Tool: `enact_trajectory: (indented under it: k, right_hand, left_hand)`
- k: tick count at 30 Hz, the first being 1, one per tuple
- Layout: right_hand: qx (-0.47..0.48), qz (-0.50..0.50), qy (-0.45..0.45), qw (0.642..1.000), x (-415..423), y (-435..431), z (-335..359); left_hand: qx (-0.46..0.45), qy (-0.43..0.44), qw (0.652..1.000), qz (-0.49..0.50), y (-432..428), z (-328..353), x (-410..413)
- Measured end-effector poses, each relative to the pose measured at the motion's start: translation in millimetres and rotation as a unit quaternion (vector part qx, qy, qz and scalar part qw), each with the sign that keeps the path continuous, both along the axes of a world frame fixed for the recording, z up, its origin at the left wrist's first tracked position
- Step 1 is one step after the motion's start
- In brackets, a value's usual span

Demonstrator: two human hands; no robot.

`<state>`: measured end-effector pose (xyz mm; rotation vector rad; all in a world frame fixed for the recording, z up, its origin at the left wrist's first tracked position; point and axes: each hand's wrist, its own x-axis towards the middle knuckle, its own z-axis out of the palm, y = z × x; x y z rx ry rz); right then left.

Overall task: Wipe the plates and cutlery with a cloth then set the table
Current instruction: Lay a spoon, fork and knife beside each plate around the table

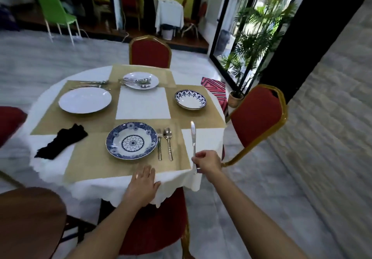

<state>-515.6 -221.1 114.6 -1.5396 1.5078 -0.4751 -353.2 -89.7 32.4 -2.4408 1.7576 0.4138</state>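
Fingers point(198, 156) of our right hand point(207, 163) grip a table knife point(193, 138) by its handle, blade pointing away, over the right edge of the near tan placemat point(86, 162). Our left hand point(144, 182) rests flat, fingers relaxed, on the white tablecloth point(141, 106) at the near edge. A fork point(159, 146) and spoon point(168, 144) lie just right of the blue patterned plate point(131, 140). We see the black cloth point(61, 142) lying to its left.
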Motion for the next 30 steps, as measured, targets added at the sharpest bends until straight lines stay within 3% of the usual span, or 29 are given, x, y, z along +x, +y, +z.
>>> enact_trajectory:
  k: [5, 14, 19, 30]
  right_hand:
    - [0.014, 0.008, 0.044, 0.999, 13.0, -42.1, -41.7]
    - [0.033, 0.02, 0.026, 0.999, 49.3, -76.1, -82.9]
    - [0.036, 0.041, 0.031, 0.998, 58.8, -82.1, -95.5]
    - [-0.067, 0.124, 0.108, 0.984, 69.8, -85.8, -107.4]
  left_hand:
    - [0.029, 0.012, 0.999, 0.033, -18.9, -19.6, 2.8]
    - [-0.052, 0.016, 0.996, 0.065, -35.5, -61.6, 10.6]
    - [-0.046, 0.035, 0.996, 0.072, -31.8, -76.3, 10.7]
    - [-0.065, 0.012, 0.995, 0.078, -30.9, -80.8, 8.0]
